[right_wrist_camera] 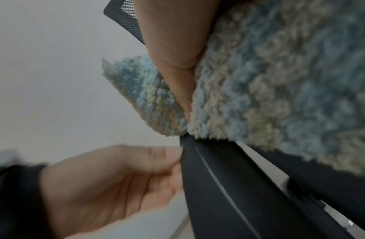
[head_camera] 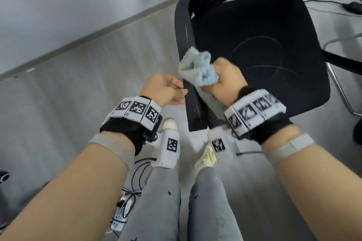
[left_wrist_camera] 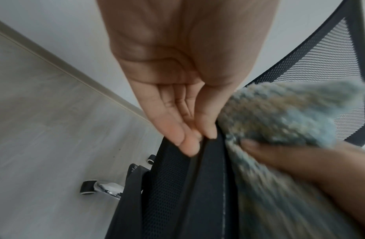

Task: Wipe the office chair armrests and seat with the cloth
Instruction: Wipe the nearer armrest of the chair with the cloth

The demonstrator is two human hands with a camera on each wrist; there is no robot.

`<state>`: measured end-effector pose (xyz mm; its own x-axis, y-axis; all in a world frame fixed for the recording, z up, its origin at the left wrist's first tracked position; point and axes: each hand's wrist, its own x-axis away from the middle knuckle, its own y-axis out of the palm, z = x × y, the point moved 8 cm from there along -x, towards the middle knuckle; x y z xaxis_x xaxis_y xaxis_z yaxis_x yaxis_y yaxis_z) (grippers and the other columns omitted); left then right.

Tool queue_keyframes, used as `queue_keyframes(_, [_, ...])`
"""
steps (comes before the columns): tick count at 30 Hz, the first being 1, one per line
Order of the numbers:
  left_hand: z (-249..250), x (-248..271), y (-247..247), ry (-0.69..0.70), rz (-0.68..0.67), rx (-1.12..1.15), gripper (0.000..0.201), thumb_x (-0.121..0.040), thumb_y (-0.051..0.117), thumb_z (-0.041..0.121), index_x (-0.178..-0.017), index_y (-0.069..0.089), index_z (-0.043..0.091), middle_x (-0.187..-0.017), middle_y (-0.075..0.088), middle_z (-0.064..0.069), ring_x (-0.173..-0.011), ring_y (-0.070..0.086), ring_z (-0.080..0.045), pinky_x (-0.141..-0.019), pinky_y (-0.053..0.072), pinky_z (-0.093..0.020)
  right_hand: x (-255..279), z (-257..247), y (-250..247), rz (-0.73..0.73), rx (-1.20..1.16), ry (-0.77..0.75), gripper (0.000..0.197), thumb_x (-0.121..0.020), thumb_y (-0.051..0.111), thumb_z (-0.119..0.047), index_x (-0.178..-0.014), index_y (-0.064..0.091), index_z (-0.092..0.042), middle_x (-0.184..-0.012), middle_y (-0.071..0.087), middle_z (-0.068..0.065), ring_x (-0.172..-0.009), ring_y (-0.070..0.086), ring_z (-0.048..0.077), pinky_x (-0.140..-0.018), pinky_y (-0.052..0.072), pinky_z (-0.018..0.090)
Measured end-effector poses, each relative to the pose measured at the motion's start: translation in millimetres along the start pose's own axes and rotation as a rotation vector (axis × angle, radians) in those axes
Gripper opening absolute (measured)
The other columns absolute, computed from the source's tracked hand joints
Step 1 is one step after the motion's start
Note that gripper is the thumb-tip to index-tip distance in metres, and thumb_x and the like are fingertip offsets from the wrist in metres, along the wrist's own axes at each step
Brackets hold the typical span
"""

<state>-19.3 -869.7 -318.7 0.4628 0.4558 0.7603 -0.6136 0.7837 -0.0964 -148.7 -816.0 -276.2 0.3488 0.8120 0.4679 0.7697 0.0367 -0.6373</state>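
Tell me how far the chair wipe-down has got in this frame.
Done: nothing provably; faint curved streaks on the seat could be wipe marks or not. In hand: the right hand grips the blue fluffy cloth against the near armrest, whose outer edge the left hand pinches. Left: the rest of that armrest, the far armrest, untouched now, and probably the seat.

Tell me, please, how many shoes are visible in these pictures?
2. One shoe is on the floor beside the near end of the armrest; the other shoe, yellow-laced, is below the right wrist camera. Both are partly hidden.
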Motion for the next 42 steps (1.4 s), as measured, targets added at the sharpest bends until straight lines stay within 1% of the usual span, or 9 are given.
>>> queue_keyframes(4, [3, -1, 1, 0.010, 0.015, -0.068, 0.022, -0.075, 0.063, -0.006, -0.076, 0.057, 0.015, -0.072, 0.063, -0.005, -0.065, 0.064, -0.013, -0.055, 0.055, -0.015, 13, 7, 9, -0.062, -0.056, 0.040, 0.013, -0.078, 0.065, -0.013, -0.077, 0.063, 0.000, -0.078, 0.045, 0.004, -0.079, 0.052, 0.027, -0.070, 0.043, 0.036])
queue_keyframes(10, [14, -4, 2, 0.013, 0.030, -0.163, 0.020, -0.081, 0.062, 0.002, -0.069, 0.051, 0.014, -0.053, 0.061, 0.001, -0.038, 0.058, 0.002, -0.051, 0.053, -0.016, -69, -20, -22, 0.067, -0.072, 0.094, 0.005, -0.073, 0.068, -0.017, -0.074, 0.065, -0.013, -0.080, 0.061, 0.005, -0.080, 0.060, 0.024, -0.070, 0.048, 0.031])
queue_keyframes(18, [14, -6, 1, -0.048, 0.000, -0.165, 0.012, -0.080, 0.058, -0.004, -0.089, 0.058, 0.003, -0.073, 0.064, -0.010, -0.047, 0.063, -0.002, -0.058, 0.056, -0.019, -100, -18, -23, -0.002, -0.121, 0.132, 0.020, -0.078, 0.067, -0.020, -0.095, 0.065, -0.009, -0.090, 0.060, 0.003, -0.086, 0.059, 0.018, -0.083, 0.051, 0.030])
queue_keyframes(22, [9, -4, 4, -0.094, -0.036, -0.093, 0.015, -0.079, 0.056, -0.010, -0.087, 0.058, 0.003, -0.079, 0.065, -0.013, -0.051, 0.065, -0.005, -0.062, 0.057, -0.025, -97, -16, -20, 0.069, -0.054, 0.126, 0.020, -0.072, 0.068, -0.018, -0.058, 0.053, -0.019, -0.073, 0.061, 0.003, -0.081, 0.065, 0.027, -0.075, 0.054, 0.034])
queue_keyframes(25, [6, -5, 2, -0.094, -0.011, -0.106, 0.025, -0.079, 0.057, -0.008, -0.103, 0.060, -0.002, -0.082, 0.067, -0.011, -0.055, 0.066, -0.007, -0.061, 0.058, -0.024, -110, -25, -22, 0.079, -0.065, 0.126, 0.008, -0.075, 0.066, -0.022, -0.079, 0.061, -0.017, -0.078, 0.058, -0.001, -0.081, 0.061, 0.020, -0.078, 0.052, 0.030])
queue_keyframes(28, [8, -4, -4, -0.043, 0.071, -0.094, 0.018, -0.078, 0.055, -0.010, -0.090, 0.062, 0.001, -0.069, 0.063, -0.006, -0.045, 0.062, 0.000, -0.049, 0.055, -0.018, -110, -23, -24, 0.082, -0.161, 0.159, 0.026, -0.073, 0.067, -0.022, -0.056, 0.047, -0.020, -0.061, 0.054, -0.003, -0.075, 0.061, 0.023, -0.071, 0.049, 0.029])
queue_keyframes(31, [3, -1, -5, -0.047, 0.133, 0.034, 0.024, -0.078, 0.055, -0.011, -0.073, 0.059, 0.012, -0.060, 0.061, 0.001, -0.043, 0.061, -0.001, -0.060, 0.057, -0.027, -76, -17, -15, 0.040, -0.210, 0.185, 0.029, -0.075, 0.063, -0.014, -0.053, 0.046, -0.018, -0.062, 0.054, 0.000, -0.076, 0.059, 0.024, -0.067, 0.043, 0.029])
queue_keyframes(35, [6, 0, -5, -0.039, 0.134, 0.106, 0.028, -0.079, 0.058, -0.008, -0.073, 0.057, 0.020, -0.067, 0.056, 0.002, -0.055, 0.062, -0.006, -0.059, 0.054, -0.018, 0, -2, 9, -0.117, -0.099, 0.125, 0.013, -0.080, 0.059, -0.023, -0.074, 0.059, -0.011, -0.087, 0.057, 0.011, -0.089, 0.060, 0.031, -0.074, 0.048, 0.038])
queue_keyframes(42, [3, -1, -6, 0.018, 0.220, 0.139, 0.020, -0.082, 0.060, 0.002, -0.075, 0.054, 0.019, -0.072, 0.053, 0.000, -0.059, 0.059, -0.011, -0.054, 0.055, -0.020, -42, -22, -13, -0.033, 0.016, 0.160, 0.032, -0.074, 0.059, -0.021, -0.048, 0.041, -0.019, -0.070, 0.055, 0.006, -0.078, 0.058, 0.030, -0.065, 0.044, 0.033])
